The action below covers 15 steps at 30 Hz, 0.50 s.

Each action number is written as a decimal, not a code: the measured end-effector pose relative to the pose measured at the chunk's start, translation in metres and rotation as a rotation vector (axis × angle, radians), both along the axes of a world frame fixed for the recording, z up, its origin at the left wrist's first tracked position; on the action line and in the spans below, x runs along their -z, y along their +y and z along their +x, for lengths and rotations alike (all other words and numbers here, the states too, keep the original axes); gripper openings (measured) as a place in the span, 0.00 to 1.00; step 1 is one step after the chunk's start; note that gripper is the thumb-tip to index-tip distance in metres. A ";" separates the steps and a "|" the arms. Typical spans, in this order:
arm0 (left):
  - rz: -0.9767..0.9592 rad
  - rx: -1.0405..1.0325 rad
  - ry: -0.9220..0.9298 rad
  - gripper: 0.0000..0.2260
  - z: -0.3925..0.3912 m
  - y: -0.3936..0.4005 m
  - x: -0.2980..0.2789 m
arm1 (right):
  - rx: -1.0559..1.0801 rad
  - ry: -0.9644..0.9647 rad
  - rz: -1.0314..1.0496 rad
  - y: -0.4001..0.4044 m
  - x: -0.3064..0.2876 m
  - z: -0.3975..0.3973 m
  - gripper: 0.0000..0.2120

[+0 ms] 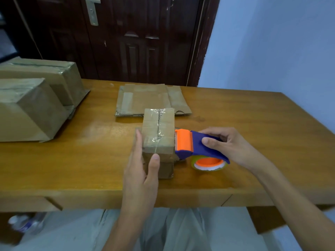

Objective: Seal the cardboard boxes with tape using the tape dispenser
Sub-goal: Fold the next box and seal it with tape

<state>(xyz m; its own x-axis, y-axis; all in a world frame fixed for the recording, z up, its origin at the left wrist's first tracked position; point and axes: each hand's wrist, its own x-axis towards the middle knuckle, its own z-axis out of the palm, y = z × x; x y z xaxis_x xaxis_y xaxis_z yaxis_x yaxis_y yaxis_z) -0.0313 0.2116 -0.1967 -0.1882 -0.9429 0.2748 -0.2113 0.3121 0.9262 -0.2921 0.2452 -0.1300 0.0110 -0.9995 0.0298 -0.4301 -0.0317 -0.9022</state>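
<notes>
Two hands work one small box near the front middle of the table in the head view, the only view there is. The left hand lies flat against the box's left side with straight fingers and the thumb pressed on the near face; it grips nothing, and by my reading it braces the box so it cannot slide while tape is drawn across. The right hand grasps the dispenser by its blue handle, fingers curled over the top. The orange head touches the box's right side at the near end, which suggests a cross strip is starting or finishing there.

The box's long axis runs away from the person, toward the door. Its top seam runs along that axis, with clear tape showing at the far and near ends; whether the middle of the seam is covered I cannot tell. The dispenser's long axis runs left to right, across the box, head pointing left and the roll trailing right, low over the table.

A flattened carton lies just behind the box. Two bigger taped boxes sit well apart at far left.
</notes>
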 end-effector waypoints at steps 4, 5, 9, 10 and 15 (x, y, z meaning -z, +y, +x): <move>0.086 -0.015 0.041 0.34 -0.006 -0.002 -0.007 | 0.004 0.038 0.066 -0.005 -0.006 -0.001 0.13; 0.112 -0.025 0.076 0.32 -0.009 -0.003 -0.009 | 0.009 0.036 0.077 -0.007 -0.006 -0.002 0.12; 0.142 -0.064 0.107 0.32 -0.019 -0.004 -0.010 | 0.003 0.025 0.103 -0.009 -0.007 -0.005 0.12; 0.154 -0.065 0.096 0.33 -0.021 -0.003 -0.008 | 0.002 0.024 0.104 -0.010 -0.007 -0.005 0.12; 0.221 -0.059 0.145 0.32 -0.021 -0.003 -0.002 | 0.002 0.048 0.098 -0.010 -0.006 -0.006 0.13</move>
